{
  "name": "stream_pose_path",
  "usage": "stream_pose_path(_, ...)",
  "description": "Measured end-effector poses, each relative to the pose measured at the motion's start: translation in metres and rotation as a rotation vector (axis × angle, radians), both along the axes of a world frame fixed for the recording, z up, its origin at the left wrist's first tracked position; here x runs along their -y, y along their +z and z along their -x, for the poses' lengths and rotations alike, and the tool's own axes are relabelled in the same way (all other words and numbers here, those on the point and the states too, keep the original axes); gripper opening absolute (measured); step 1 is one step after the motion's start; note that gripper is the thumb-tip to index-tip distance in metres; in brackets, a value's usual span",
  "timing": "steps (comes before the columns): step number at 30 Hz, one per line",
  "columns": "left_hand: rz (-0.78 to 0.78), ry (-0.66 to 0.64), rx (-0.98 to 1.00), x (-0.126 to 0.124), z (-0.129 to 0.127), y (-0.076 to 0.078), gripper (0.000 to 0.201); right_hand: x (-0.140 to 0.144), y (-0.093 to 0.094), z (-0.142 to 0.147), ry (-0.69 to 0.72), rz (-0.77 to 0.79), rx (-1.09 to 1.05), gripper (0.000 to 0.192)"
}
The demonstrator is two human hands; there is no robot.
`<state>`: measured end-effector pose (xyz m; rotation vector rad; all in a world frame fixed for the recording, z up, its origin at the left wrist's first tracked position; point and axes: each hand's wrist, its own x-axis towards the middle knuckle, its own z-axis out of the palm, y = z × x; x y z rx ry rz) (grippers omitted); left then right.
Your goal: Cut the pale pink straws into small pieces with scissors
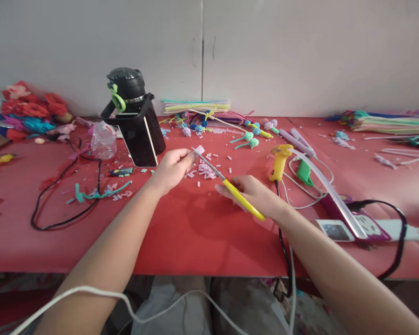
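Note:
Between the thumb and fingers of my left hand point(174, 168) is a small bunch of pale pink pipe cleaner pieces point(199, 150). My right hand point(249, 190) is closed around scissors point(243, 200) with yellow handles. Their blades point up and left, and the tips reach the bunch; whether they touch it is hard to tell. Below the blades, many short pale pink cut pieces point(206, 171) lie scattered on the red table point(195, 232).
Left stands a black bottle point(126, 86) with a phone point(139, 144) propped against it. At right are a yellow glue gun point(281, 160) with a long clear glue stick and a purple power strip point(370, 228). Pipe cleaner bundles point(195, 106) lie at the back. A white cable point(91, 289) crosses my lap.

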<state>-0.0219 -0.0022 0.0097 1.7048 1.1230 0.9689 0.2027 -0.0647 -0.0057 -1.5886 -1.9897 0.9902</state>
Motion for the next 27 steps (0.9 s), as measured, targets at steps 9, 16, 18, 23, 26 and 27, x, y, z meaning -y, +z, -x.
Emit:
stream_pose_path(9,0.005,-0.022,0.013,0.0,0.001,-0.001,0.039,0.001,0.005,0.002,-0.01,0.007,0.034,0.055)
stream_pose_path(16,0.003,-0.036,-0.031,0.0,-0.002,-0.004,0.039,0.008,0.018,0.004,-0.045,0.043,0.226,0.049)
stream_pose_path(18,0.023,-0.038,-0.062,0.001,-0.005,-0.006,0.038,0.008,0.021,0.004,-0.059,0.078,0.277,0.046)
stream_pose_path(23,0.17,-0.037,0.014,-0.001,-0.011,-0.01,0.035,0.001,0.021,0.002,-0.064,0.176,0.249,0.041)
stream_pose_path(26,0.265,-0.024,0.083,-0.004,-0.012,-0.015,0.033,-0.005,0.021,0.001,-0.011,0.248,0.209,0.041)
stream_pose_path(27,0.293,-0.022,0.106,-0.005,-0.012,-0.017,0.032,-0.007,0.021,0.0,0.022,0.269,0.195,0.041)
